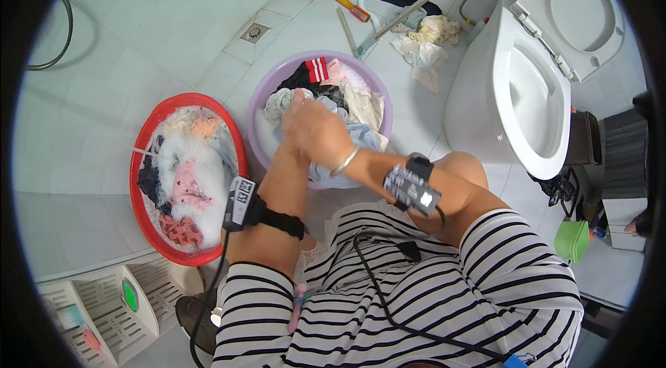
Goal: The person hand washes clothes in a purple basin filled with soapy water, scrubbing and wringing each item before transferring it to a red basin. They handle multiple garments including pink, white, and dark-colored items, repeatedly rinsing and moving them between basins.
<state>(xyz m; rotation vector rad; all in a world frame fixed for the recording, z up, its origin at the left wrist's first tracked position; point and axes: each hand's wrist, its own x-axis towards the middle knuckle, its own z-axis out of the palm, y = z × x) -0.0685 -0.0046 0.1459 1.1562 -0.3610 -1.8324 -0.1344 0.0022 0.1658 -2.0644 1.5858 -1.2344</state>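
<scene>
My left hand (292, 126) and my right hand (325, 134) are pressed together over a purple plastic basin (252, 113). Both look closed on a pale wet garment (286, 100), and motion blurs them. The right hand crosses in front and hides much of the left, so the exact grip is partly hidden. Light blue cloth (364, 135) spreads beneath and beside the hands. Around it in the basin lie a black garment with a red, white-striped part (317, 70), a cream cloth (364, 108) and suds.
A red basin (137, 196) with sudsy clothes (188, 186) stands at left. Beyond the purple basin are a squeegee pole (432, 0), an orange-handled brush (352, 8) and crumpled cloths (426, 45). A toilet (471, 92) stands right; a plastic rack (117, 311) sits lower left.
</scene>
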